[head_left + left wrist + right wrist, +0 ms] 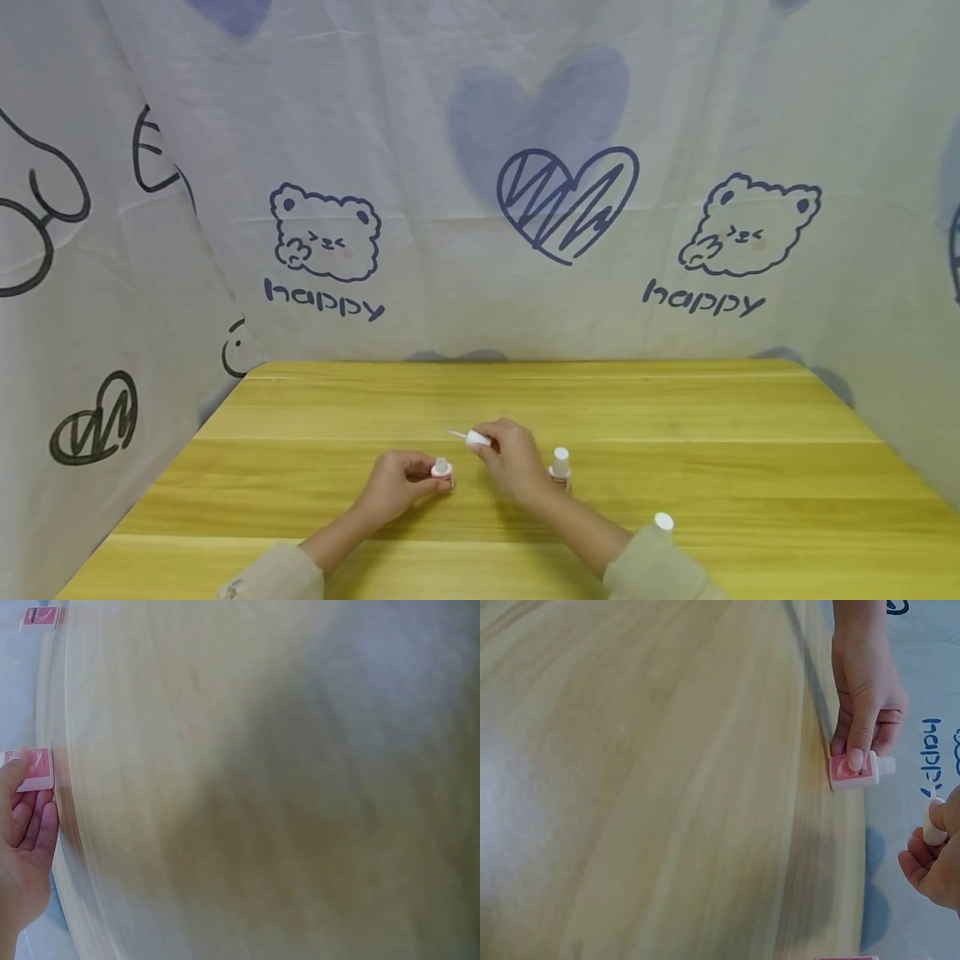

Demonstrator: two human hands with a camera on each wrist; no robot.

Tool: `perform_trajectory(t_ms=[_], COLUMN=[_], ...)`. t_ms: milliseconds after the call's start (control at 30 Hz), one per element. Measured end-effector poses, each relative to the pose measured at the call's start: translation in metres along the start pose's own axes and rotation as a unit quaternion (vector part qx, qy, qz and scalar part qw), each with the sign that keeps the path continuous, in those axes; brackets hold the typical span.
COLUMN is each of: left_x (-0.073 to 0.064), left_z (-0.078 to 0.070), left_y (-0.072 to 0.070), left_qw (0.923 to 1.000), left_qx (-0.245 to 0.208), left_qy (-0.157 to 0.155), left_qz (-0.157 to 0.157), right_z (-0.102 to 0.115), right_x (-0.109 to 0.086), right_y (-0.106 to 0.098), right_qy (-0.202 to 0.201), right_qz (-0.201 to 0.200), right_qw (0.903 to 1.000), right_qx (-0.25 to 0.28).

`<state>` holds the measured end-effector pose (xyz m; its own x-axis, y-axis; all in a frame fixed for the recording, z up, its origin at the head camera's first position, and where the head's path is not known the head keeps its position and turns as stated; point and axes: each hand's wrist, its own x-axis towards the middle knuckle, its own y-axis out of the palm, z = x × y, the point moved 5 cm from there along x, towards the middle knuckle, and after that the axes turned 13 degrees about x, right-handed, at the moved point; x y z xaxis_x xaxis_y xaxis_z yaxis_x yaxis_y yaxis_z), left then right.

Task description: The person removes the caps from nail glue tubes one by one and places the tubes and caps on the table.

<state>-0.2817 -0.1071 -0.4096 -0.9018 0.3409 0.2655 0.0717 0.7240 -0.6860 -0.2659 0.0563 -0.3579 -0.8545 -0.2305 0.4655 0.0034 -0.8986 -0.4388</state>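
We list: right hand (512,457), pinching a white cap (477,438), thin stem (457,433) leftward; left hand (396,485), pinching the uncapped bottle (853,772), upright on the table (315,475), left of the cap. Right: a capped bottle (560,463); nearer right, a white top (663,522). Risk, we judge: a loose left pinch could tip the bottle.

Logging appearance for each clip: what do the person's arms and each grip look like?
The left sleeve and right sleeve are pale beige, the left with a small dark mark. Left grip and right grip wear no visible gloves.
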Motion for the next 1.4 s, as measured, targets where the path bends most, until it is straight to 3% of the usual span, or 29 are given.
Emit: perform_trajectory(t_ms=[467,900,1400], left_x=[0.0,-0.001,-0.001], left_z=[0.001,0.001,-0.001], left_y=[0.001,0.002,0.001], left_qw=[1.0,0.9999,0.9999], left_qx=[-0.006,-0.013,-0.011], left_qy=[-0.001,-0.003,-0.006], left_qz=[0.001,-0.001,0.005], right_z=[-0.012,-0.029,-0.029], right_x=[-0.007,-0.011,-0.013], right_y=[0.012,0.016,0.022], right_qy=[0.054,0.147,0.125], right_qz=[-0.016,-0.041,-0.024], right_qw=[0.9954,0.9785,0.9866], right_qx=[0.078,0.138,0.102])
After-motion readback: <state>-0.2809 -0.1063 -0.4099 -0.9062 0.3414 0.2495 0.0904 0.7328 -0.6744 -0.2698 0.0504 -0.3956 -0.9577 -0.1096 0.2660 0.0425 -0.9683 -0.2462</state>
